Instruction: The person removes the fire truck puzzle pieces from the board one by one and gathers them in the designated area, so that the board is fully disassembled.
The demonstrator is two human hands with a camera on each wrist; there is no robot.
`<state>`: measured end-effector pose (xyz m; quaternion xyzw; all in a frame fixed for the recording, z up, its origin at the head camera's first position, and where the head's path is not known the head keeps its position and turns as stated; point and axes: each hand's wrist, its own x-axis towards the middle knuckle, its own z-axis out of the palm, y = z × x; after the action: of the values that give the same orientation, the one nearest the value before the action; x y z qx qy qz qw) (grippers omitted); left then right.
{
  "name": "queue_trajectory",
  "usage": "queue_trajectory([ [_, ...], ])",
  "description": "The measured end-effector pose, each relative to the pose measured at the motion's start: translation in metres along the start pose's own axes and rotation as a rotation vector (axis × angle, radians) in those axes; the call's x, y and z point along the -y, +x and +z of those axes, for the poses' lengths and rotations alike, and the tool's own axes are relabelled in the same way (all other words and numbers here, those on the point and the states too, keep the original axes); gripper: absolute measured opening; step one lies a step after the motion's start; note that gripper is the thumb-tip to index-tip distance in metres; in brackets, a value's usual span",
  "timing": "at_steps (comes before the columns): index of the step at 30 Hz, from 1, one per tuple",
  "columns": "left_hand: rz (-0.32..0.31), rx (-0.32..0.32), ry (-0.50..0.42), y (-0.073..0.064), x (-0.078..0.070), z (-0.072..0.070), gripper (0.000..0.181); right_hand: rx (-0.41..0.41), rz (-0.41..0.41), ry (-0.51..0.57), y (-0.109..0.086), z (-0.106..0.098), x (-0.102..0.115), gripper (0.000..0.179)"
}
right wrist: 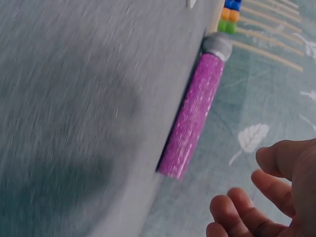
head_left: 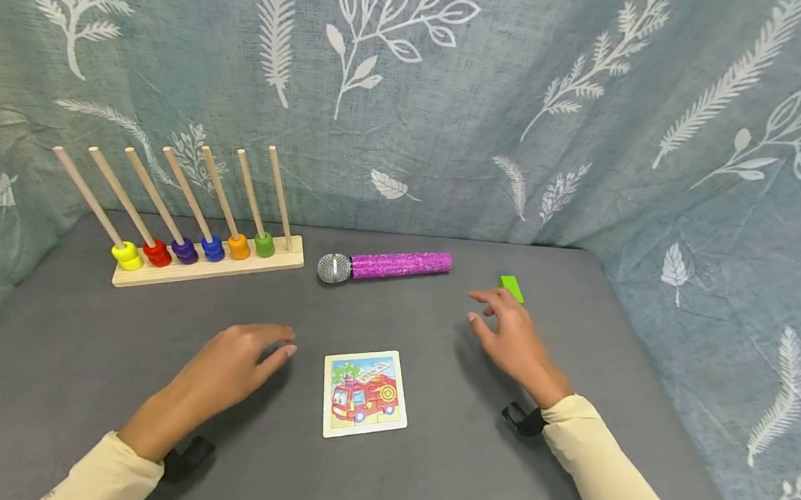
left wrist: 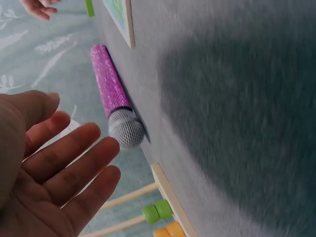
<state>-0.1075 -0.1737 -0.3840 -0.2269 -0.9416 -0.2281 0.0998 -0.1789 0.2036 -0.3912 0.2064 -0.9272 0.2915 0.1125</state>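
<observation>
My left hand (head_left: 235, 366) hovers over the grey table, left of a square fire-truck puzzle (head_left: 365, 395), with relaxed fingers and nothing held. In the left wrist view its fingers (left wrist: 74, 168) are spread loosely. My right hand (head_left: 515, 341) is above the table at the right, also holding nothing, its fingers loosely bent. Just beyond it lies a green block (head_left: 511, 288), partly hidden by the hand. A microphone (head_left: 386, 266) with a glittery purple handle and silver head lies between the hands, farther back; neither hand touches it.
At the back left stands a wooden peg stacker (head_left: 209, 269) with upright rods and coloured beads on most of them. A patterned blue-green cloth (head_left: 449, 131) hangs behind the table (head_left: 249, 470) and down its right side.
</observation>
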Motion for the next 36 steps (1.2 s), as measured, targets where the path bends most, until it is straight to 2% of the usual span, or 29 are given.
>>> queue_trajectory([
  [3, 0.023, 0.021, -0.037, -0.005, -0.007, 0.0, 0.019, 0.026, -0.015, 0.057, 0.001, 0.007, 0.006, 0.03],
  [10, 0.078, 0.052, -0.124, -0.006, -0.025, -0.004, 0.021, 0.049, -0.084, 0.157, 0.0, 0.018, 0.019, 0.022],
  [13, 0.087, 0.096, -0.132, -0.007, -0.032, -0.003, 0.02, 0.094, -0.112, 0.19, 0.0, 0.024, 0.024, 0.021],
  [17, 0.103, 0.176, -0.127, -0.009, -0.039, 0.004, 0.021, 0.166, -0.103, 0.22, 0.0, 0.03, 0.032, 0.021],
  [23, 0.206, 0.26, -0.17, -0.011, -0.054, 0.018, 0.023, 0.272, -0.114, 0.247, 0.003, 0.037, 0.042, 0.023],
  [28, 0.255, 0.28, -0.142, -0.013, -0.056, 0.027, 0.026, 0.367, -0.143, 0.294, 0.006, 0.047, 0.049, 0.023],
  [33, 0.322, 0.269, -0.119, -0.015, -0.056, 0.036, 0.028, 0.407, -0.18, 0.32, 0.01, 0.058, 0.053, 0.022],
  [36, 0.33, 0.316, -0.131, -0.016, -0.056, 0.038, 0.03, 0.429, -0.205, 0.335, 0.014, 0.064, 0.056, 0.021],
])
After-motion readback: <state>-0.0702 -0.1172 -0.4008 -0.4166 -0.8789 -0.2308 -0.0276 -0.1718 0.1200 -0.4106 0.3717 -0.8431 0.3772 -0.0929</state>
